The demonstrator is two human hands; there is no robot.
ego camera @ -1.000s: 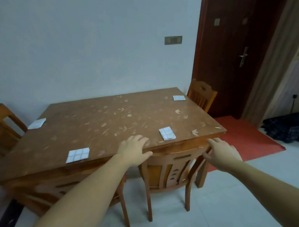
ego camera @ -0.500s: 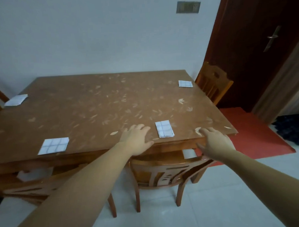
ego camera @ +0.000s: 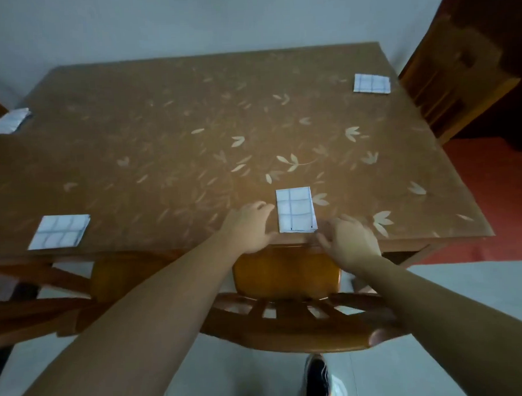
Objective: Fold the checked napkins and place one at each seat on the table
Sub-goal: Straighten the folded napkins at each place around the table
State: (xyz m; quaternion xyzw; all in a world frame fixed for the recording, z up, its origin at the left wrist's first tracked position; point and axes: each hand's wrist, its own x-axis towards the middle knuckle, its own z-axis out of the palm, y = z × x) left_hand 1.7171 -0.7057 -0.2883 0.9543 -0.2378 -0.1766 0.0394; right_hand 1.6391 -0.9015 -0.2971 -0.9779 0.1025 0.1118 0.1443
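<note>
Left hand [ego camera: 249, 228], right hand [ego camera: 349, 239] loose, flanking napkin [ego camera: 296, 209]

White grey-checked napkins [ego camera: 296, 209], brown leaf-patterned table [ego camera: 161, 136], red mat [ego camera: 502, 199]

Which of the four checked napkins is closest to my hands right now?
The napkin at the near edge, lying between the left hand and right hand. The other three sit off at near left, far left and far right.
</note>
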